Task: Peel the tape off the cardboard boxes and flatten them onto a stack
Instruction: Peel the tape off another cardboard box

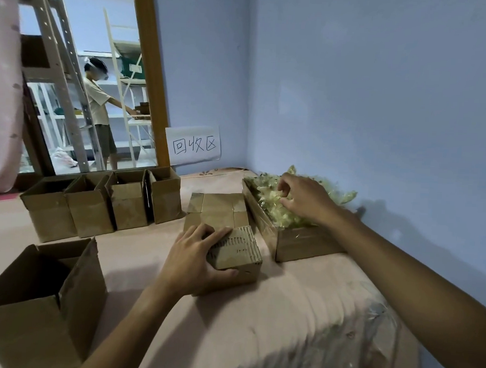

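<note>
— So, which step is this?

— Tape disposal, I'd judge, between boxes. Nearest, at the near left corner of the pink-covered top [257, 311], stands a large open box [32, 313], upright and not yet flattened. Past it, around the middle, the left hand [192, 261] grips the small box [238, 254]: fingers over its top, thumb pressed on the near face.

— How does that box lie?

— Closed, resting on its base, its stripped top with bare corrugation facing up. Its long axis seems to run across, left to right and a little skewed, though the hand hides the left end.

— And the other hand?

— The right hand [303, 199] reaches out to the long tape box [303, 243] by the right edge, whose length runs near to far. Its fingertips are bent down into the crumpled tape [266, 196]; whether they pinch a piece or have let go, I cannot tell.

— Next?

— Probably bring that hand to the small box, open its seams and press it flat onto the flat stack [218, 208] just beyond. Both hands will be needed; the torn cardboard looks weak.

— Further back?

— A row of four open boxes [94, 204] waits along the far left, and a paper sign [193, 146] hangs on the wall.
</note>
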